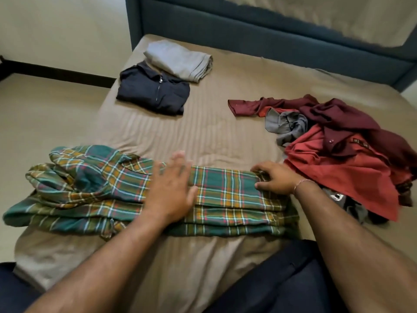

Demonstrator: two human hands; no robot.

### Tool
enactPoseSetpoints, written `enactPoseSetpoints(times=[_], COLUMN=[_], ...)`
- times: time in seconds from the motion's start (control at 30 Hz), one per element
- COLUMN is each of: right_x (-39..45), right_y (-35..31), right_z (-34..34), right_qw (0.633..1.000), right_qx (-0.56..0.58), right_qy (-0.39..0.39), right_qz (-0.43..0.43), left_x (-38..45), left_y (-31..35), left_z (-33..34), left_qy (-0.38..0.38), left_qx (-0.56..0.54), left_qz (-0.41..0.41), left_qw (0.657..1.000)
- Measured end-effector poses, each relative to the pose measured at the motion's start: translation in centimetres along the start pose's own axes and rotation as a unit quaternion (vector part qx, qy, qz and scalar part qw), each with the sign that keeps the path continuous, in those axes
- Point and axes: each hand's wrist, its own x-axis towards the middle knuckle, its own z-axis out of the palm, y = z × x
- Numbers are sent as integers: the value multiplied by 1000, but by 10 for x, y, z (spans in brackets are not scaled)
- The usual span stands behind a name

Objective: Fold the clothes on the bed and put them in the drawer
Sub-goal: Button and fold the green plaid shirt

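Observation:
A green plaid shirt [228, 190] lies folded into a long strip across the near part of the bed [225, 109], its collar end bunched at the left. My left hand [171, 188] lies flat with straight fingers on the middle of the strip. My right hand [275, 177] pinches the strip's right end with curled fingers. A folded dark navy zip jacket [153, 91] and a folded grey garment [180, 59] lie at the far left. No drawer is in view.
A loose heap of clothes sits at the right: a maroon shirt [334, 116], a red shirt [343, 172] and a crumpled grey piece [286, 127]. A dark blue headboard [248, 26] runs along the back. Floor and wall lie to the left of the bed.

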Motion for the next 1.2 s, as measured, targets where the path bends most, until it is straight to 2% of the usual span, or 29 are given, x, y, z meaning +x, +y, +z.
enactPoseSetpoints(times=[0.07, 0.1, 0.2, 0.3, 0.37, 0.43, 0.47, 0.53, 0.63, 0.7, 0.77, 0.8, 0.9, 0.97, 1.03, 1.1, 1.2], right_x=[5, 7, 13, 4, -12, -28, -34, -42, -47, -41, -34, -33, -40, -36, -30, -15, 1], right_y=[1, 4, 15, 32, 40, 45, 46, 48, 47, 46, 32, 17, -47, -92, -127, -197, -294], right_z=[-8, -11, -20, -25, -19, -5, 4, 18, 32, 33, 28, 27, 28, 31, 32, 36, 47], right_qw=[998, 997, 993, 977, 933, 852, 825, 814, 797, 828, 861, 863, 858, 857, 869, 879, 884], right_qx=[43, 45, 41, 147, 337, 513, 557, 565, 549, 455, 321, 293, 285, 269, 240, 240, 253], right_qy=[-48, -59, -94, -117, -89, -57, -43, -16, 8, 104, 211, 254, 364, 412, 420, 411, 372], right_qz=[2, 13, 54, 99, 95, 82, 85, 134, 250, 311, 335, 325, 222, 151, 106, 2, -130], left_x=[6, 10, 19, 25, 28, 29, 31, 34, 39, 40, 44, 47, 48, 32, 10, -18, -39], left_y=[52, 76, 117, 130, 138, 145, 150, 163, 198, 223, 239, 240, 203, 148, 96, 21, -66], left_z=[5, 8, 23, 34, 36, 37, 37, 39, 44, 47, 49, 49, 28, 9, -9, -31, -66], left_qy=[-28, -55, -117, -133, -132, -125, -123, -122, -127, -134, -140, -143, -128, -92, -23, 90, 219], left_qx=[-46, -61, -73, -62, -67, -75, -78, -82, -69, -55, -78, -112, -222, -253, -265, -253, -247], left_qz=[109, 136, 152, 138, 141, 147, 148, 138, 80, 45, 53, 73, 129, 118, 92, 29, -58], left_qw=[993, 987, 979, 980, 979, 978, 978, 980, 986, 988, 986, 981, 958, 956, 960, 963, 942])
